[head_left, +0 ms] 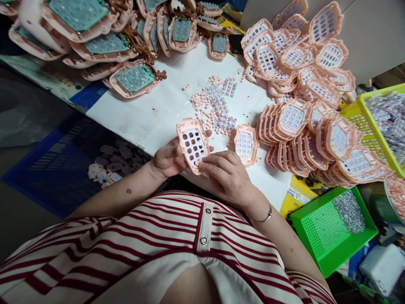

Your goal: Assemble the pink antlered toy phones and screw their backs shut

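Observation:
My left hand [169, 158] is wrapped round a pink plastic casing half [193, 145], held tilted above the front of the white table, with a white panel of key holes facing up. Over the casing's lower end, the fingers of my right hand [226, 171] are pinched together at one of the bottom holes. What lies between those fingertips is too small to make out. Just right of this hand, a second casing half [245, 145] lies with its holes filled by keys. Loose small pink and white keys [218, 107] are spread on the table beyond my hands.
Stacked keypad casings [294, 118] crowd the right side, more perforated casings [294, 55] behind. Casings with green circuit boards [134, 78] pile up far left. A green tray [322, 240] of screws and a yellow basket [351, 112] stand right; a blue crate [60, 156] sits lower left.

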`<state>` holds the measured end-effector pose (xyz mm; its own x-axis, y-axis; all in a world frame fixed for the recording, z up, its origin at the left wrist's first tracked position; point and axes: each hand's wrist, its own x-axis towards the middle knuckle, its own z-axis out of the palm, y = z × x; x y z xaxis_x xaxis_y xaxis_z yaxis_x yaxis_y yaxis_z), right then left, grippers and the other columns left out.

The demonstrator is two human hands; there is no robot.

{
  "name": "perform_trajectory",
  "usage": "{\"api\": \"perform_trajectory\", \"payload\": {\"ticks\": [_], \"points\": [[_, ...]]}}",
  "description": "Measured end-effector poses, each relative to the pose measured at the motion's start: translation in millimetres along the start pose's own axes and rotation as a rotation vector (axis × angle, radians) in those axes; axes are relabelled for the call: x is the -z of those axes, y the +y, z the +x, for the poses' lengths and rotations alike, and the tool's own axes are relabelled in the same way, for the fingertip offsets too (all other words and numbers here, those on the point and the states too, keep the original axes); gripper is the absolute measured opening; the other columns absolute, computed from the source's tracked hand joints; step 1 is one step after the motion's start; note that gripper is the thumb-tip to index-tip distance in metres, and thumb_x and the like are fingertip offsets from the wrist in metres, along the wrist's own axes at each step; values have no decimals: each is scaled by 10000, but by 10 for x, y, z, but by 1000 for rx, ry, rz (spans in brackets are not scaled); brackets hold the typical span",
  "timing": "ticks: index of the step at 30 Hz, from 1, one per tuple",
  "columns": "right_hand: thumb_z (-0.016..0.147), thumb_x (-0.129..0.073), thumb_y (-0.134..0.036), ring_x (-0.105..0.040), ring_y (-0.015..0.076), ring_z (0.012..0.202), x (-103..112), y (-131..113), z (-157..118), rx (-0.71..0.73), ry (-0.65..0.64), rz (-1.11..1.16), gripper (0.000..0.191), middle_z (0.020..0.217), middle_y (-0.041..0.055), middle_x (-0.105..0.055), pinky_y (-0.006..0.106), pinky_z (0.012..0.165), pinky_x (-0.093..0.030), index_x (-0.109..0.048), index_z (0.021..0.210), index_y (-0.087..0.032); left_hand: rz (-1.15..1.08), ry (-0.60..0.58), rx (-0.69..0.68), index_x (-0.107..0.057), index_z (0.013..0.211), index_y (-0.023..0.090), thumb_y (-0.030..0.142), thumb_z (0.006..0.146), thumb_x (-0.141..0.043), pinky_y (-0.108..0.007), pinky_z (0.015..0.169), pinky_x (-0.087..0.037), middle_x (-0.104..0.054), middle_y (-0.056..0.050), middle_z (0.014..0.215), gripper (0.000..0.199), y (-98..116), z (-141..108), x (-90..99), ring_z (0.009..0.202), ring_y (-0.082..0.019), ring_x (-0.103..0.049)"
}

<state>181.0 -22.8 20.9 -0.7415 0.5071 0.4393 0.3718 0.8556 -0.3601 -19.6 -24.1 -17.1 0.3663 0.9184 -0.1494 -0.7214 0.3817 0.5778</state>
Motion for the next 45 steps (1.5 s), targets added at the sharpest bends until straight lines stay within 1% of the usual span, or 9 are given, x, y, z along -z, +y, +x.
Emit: {"api": "perform_trajectory", "payload": {"ticks": [14, 20, 23, 26, 30, 33, 36, 41, 45], "points": [[931, -496, -166, -576, 251, 1230, -56, -102, -94, 23, -138, -232, 450, 1290, 108, -686, 431, 1033, -452, -522, 1379, -146, 36, -9, 25, -607, 1348, 209, 523, 596, -884, -375, 857, -571, -570, -139, 1465, 861, 11, 7, 33, 1108, -306, -677], [920, -512, -159, -581, 253, 1188, 27, -155, -39, -64, -144, -86, 409, 1277, 131, -680, 428, 995, -493, -562, 1325, -137, 29, 19, 6, -477, 1476, 225, 513, 607, -882, -431, 878, -564, -529, -177, 1494, 1001, 14, -2, -3, 1168, -375, -644], [930, -487, -166, -602, 232, 1153, 273, 13, 113, -152, -99, 5, 373, 1260, 132, -673, 405, 954, -516, -583, 1290, -155, 12, 17, -18, -446, 1500, 249, 534, 609, -874, -478, 912, -561, -592, -159, 1423, 1029, 5, 6, -8, 1211, -397, -620], [931, -461, -162, -606, 283, 1106, 449, 311, 345, -368, -96, -237, 360, 1232, 169, -671, 466, 955, -491, -622, 1253, -138, 1, 7, -26, -444, 1498, 316, 506, 603, -884, -490, 978, -537, -614, -112, 1394, 1015, -6, 9, -13, 1244, -387, -610], [888, -516, -190, -597, 379, 1076, 343, 684, 634, -568, -404, -483, 325, 1131, 217, -696, 515, 894, -463, -657, 1167, -99, -19, -11, -16, -440, 1495, 336, 470, 607, -891, -458, 903, -571, -584, -124, 1434, 1005, -16, 3, -19, 1179, -369, -654], [879, -527, -213, -599, 393, 1024, 180, 877, 723, -562, -483, -521, 327, 1047, 234, -706, 502, 837, -450, -646, 1158, -93, -27, -12, -22, -444, 1489, 333, 448, 598, -898, -443, 912, -565, -580, -133, 1441, 1007, -18, 3, -23, 1157, -350, -666], [853, -578, -229, -600, 363, 973, 144, 989, 692, -503, -380, -487, 388, 1010, 205, -716, 486, 812, -456, -624, 1223, -124, -26, 4, 0, -435, 1495, 334, 455, 581, -905, -442, 950, -541, -581, -138, 1442, 1035, -11, 9, -27, 1190, -346, -647], [914, -517, -273, -612, 293, 1056, 246, 876, 575, -427, -10, -252, 404, 1178, 135, -674, 481, 913, -493, -545, 1308, -190, -20, 9, 6, -424, 1507, 353, 459, 571, -900, -455, 941, -537, -614, -106, 1401, 1055, 3, 15, -33, 1163, -349, -658], [973, -366, -221, -648, 235, 1056, 215, 764, 545, -560, 111, -69, 346, 1193, 119, -677, 415, 914, -532, -541, 1268, -174, -19, -8, -20, -479, 1476, 317, 462, 601, -885, -458, 960, -534, -640, -109, 1365, 975, -13, 14, -19, 1135, -336, -670]]}}
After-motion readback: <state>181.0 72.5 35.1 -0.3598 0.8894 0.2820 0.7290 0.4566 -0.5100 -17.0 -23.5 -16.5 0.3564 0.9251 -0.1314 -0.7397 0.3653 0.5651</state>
